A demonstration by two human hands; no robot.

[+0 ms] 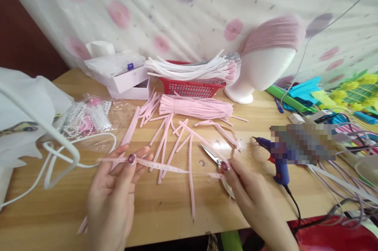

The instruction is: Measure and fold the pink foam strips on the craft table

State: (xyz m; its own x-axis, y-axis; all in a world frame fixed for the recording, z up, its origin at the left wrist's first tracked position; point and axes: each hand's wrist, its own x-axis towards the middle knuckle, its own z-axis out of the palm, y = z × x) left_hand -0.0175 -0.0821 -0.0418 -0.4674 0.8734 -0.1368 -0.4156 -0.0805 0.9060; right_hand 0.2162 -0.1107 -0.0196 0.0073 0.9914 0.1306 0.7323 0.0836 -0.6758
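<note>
My left hand (113, 192) pinches a thin pale pink strip (162, 166) with a row of small marks, between thumb and fingers. It stretches toward my right hand (251, 192), whose closed fingertips grip its other end. Midway the strip narrows to a fine line; I cannot tell its exact kind. Silver scissors (211, 153) point up and left beside my right fingers, partly covered by that hand; whether they are held or lying there is unclear. Loose pink pipe cleaners (191, 180) are scattered between and beyond my hands. A thick bundle of pink pipe cleaners (195, 107) lies behind them.
A red basket (191, 88) of white and pink pipe cleaners stands at the back, near a white foam head (262, 66). White boxes (130, 85) and bagged pearl beads (88, 117) are left. A blue glue gun (280, 168) and cables lie right. A white cable (65, 146) loops at left.
</note>
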